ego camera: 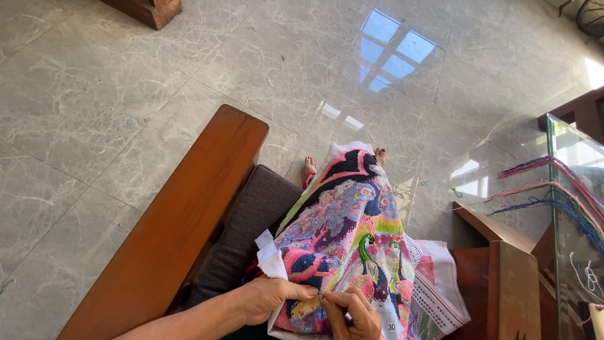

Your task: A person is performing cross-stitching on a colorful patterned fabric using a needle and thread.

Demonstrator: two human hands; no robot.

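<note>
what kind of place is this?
Likely a home living room: polished marble-tile floor, a wooden armchair with a grey seat cushion, and a glass-topped side table draped with embroidery threads.

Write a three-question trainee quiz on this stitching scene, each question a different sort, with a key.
1. True or false: the left hand grips the edge of the colourful cross-stitch cloth.
2. Where do the loose thread skeins hang? A) over the glass tabletop at right B) on the floor C) on the wooden armrest
3. Fill in: the right hand pinches at the cloth with its ____.

Key: 1 true; 2 A; 3 fingertips.
</note>
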